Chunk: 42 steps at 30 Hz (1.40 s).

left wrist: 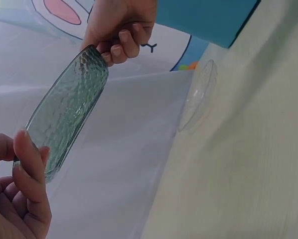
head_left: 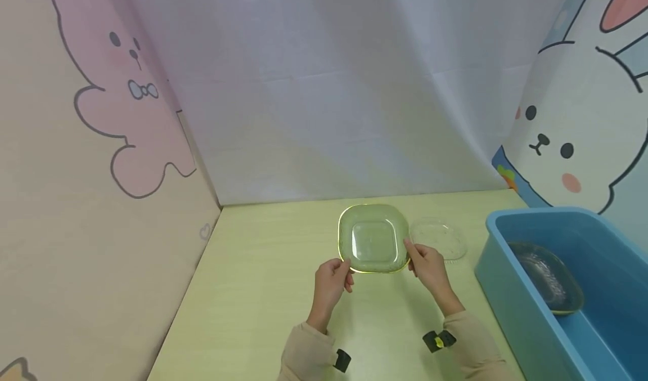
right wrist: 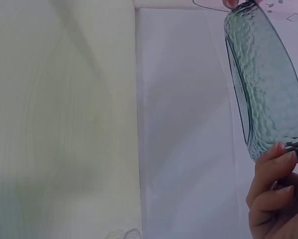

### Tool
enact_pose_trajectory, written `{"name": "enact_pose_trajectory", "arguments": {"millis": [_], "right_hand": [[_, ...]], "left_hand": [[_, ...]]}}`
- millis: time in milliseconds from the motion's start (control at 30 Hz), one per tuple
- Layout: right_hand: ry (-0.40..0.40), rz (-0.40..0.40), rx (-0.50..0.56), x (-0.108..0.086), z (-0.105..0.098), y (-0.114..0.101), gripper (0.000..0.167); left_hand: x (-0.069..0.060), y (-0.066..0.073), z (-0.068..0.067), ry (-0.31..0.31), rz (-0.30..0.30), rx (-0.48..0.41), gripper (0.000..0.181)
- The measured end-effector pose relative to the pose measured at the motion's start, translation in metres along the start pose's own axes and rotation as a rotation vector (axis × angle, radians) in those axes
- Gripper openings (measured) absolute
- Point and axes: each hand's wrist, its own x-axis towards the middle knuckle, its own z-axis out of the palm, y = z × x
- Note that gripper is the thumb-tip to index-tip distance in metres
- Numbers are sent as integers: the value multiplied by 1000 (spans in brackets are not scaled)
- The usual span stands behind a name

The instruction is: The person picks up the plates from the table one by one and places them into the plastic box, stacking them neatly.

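Observation:
Between both hands a translucent green square plate (head_left: 373,238) with rounded corners and a gold rim is held up above the table. My left hand (head_left: 331,284) pinches its near left corner. At the right edge my right hand (head_left: 428,265) grips it, thumb on the upper face. Both wrist views show the plate's dimpled underside, as in the left one, where the plate (left wrist: 69,107) is seen edge-on. Behind the right hand, a clear plate (head_left: 439,236) lies on the table, partly hidden by that hand and the green plate.
A blue plastic bin (head_left: 536,291) stands at the right. Inside it a dark translucent dish (head_left: 547,277) with a gold rim leans by the left wall. The pale yellow-green table (head_left: 263,291) ends at a white cloth backdrop (head_left: 324,99). A cartoon-printed wall (head_left: 126,246) bounds the left.

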Motion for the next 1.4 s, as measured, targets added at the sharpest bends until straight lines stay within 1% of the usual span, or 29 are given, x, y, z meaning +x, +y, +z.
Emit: {"name": "enact_pose_trajectory", "arguments": {"millis": [167,233,333,467,633,733,833,967,1100,1167,1267,1333,1400], "right_hand": [[27,-94,-177,1,-3,-3,51],[29,-116,-242,2,-4,-5,50],[24,-126,-306,2,-5,-5,49],[42,-145,-358,3,-7,-7,46],[62,-185,-409,6,-14,-18,44],[64,-196,-443,10,-20,-26,44],[89,-212,-486,17,-28,-34,44],[120,-231,-547,29,-45,-48,45],[144,-231,-577,35,-68,-70,46],[158,-220,-588,36,-83,-84,47],[167,-211,-612,37,-109,-102,51],[176,-205,-620,37,-128,-110,54],[190,-201,-630,37,-146,-115,57]], "left_hand": [[-2,0,1,-18,27,21,29],[-2,0,0,-24,44,31,30],[-2,-1,0,-35,58,46,32],[-1,-4,0,-65,65,56,36],[1,-5,0,-88,76,49,41],[1,-4,-1,-92,70,25,43],[0,-3,-2,-101,66,9,48],[-1,-5,-3,-115,60,10,56],[-2,-9,-5,-129,29,15,52],[-2,-10,-5,-144,16,13,49],[-1,-11,-3,-162,16,8,47],[1,-11,-2,-162,29,9,48],[2,-11,-2,-149,49,19,50]]}}
